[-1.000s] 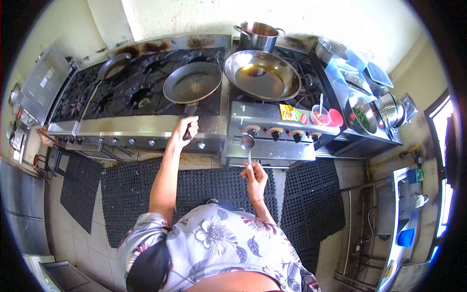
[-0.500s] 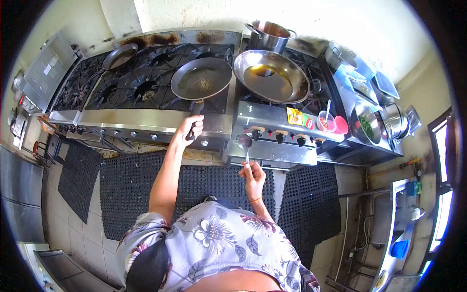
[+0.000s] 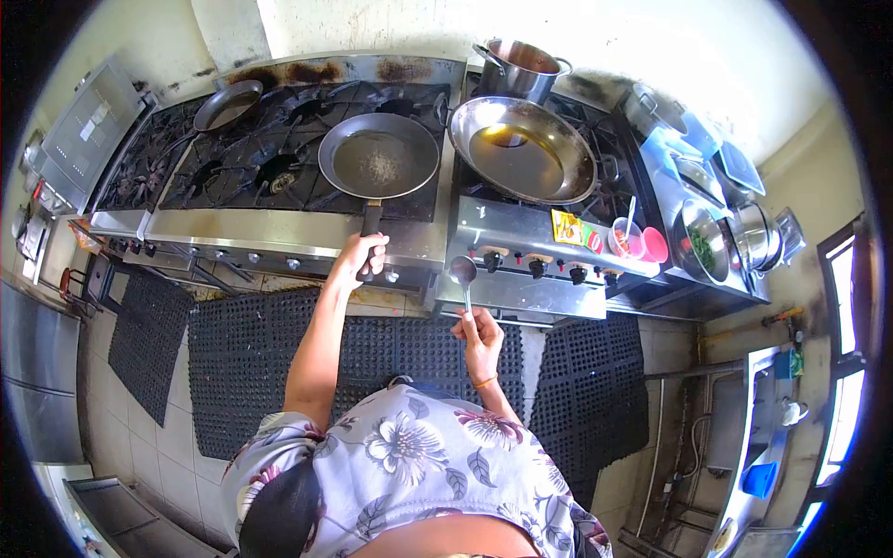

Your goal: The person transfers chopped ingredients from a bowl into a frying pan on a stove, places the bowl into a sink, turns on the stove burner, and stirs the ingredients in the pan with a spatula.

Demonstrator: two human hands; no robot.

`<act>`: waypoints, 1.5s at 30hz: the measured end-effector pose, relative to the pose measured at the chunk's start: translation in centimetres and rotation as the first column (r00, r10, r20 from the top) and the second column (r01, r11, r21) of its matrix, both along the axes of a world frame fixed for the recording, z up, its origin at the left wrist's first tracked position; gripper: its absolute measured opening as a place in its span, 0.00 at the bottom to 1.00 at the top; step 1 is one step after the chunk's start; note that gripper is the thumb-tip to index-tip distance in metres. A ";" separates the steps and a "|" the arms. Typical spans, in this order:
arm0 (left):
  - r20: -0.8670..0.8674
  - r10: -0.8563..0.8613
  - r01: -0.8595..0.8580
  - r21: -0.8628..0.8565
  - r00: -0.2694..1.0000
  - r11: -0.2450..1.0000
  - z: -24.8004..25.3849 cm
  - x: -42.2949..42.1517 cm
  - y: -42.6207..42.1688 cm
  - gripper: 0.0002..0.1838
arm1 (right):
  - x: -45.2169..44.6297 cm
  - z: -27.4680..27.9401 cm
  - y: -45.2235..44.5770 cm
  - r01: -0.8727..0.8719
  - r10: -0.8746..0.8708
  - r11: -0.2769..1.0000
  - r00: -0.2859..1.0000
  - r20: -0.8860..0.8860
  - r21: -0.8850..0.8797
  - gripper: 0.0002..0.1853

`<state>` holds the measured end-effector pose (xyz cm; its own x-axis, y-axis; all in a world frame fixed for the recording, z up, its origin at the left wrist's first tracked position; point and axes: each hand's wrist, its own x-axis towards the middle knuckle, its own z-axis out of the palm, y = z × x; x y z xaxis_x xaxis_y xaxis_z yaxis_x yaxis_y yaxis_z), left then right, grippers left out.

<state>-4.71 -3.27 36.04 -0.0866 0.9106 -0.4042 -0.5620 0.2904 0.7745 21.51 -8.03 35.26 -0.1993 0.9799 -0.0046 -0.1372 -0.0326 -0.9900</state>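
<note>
My left hand point(image 3: 359, 259) is wrapped round the dark handle of a frying pan point(image 3: 341, 177). The pan is over the stove point(image 3: 279, 223), with a thin clear liquid and a small pale heap of bits point(image 3: 382, 166) inside. To the right, my right hand point(image 3: 480, 340) grips the thin handle of a metal ladle point(image 3: 462, 271), its bowl pointing away from me in front of the stove knobs. A wide steel pan point(image 3: 577, 186) holding golden oil sits on the right-hand burners, beyond the ladle.
Behind the steel pan stands a tall pot point(image 3: 502, 82). A yellow packet point(image 3: 566, 226), a clear cup point(image 3: 621, 240) and a pink cup point(image 3: 655, 245) line the stove's front ledge. A bowl of chopped greens point(image 3: 699, 244) is further right; a small pan point(image 3: 228, 105) sits back left.
The frying pan has shifted slightly left and towards me in my left hand, and its contents look paler. The ladle and my right hand have moved slightly left.
</note>
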 end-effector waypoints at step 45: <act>-0.071 0.031 -0.032 -0.003 0.997 0.999 -1.8 -1.0 -0.5 0.07 | -0.7 -0.8 0.3 0.019 -0.020 1.000 1.000 0.017 0.024 0.11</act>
<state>-5.74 -3.79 34.26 -0.1440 0.9052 -0.3997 -0.5143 0.2767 0.8118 20.79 -7.77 34.41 -0.1803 0.9835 0.0153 -0.1203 -0.0066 -0.9927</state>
